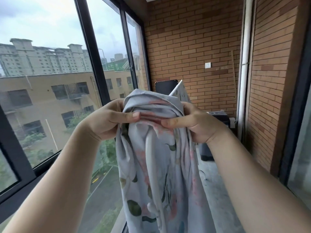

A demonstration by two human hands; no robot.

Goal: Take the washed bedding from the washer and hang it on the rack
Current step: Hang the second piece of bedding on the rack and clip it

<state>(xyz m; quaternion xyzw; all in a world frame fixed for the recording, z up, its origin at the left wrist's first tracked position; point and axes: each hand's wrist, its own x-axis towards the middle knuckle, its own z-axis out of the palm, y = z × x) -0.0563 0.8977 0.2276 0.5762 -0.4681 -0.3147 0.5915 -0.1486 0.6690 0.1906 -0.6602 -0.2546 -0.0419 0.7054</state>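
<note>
A pale grey bedding sheet (156, 165) printed with pink flowers and green leaves hangs bunched in front of me, reaching down past the bottom of the view. My left hand (107, 120) grips its gathered top edge from the left, thumb pressed across the folds. My right hand (190, 123) grips the same bunch from the right, thumb pointing inward. Both arms are raised at chest height. Neither the washer nor a rack can be made out.
A tall black-framed window (94, 68) runs along the left. A brick wall (190, 52) closes the far end, with a white pipe (244, 73) at right. More patterned fabric (180, 91), a dark panel (165, 86) and a dark box (218, 118) stand at the far end.
</note>
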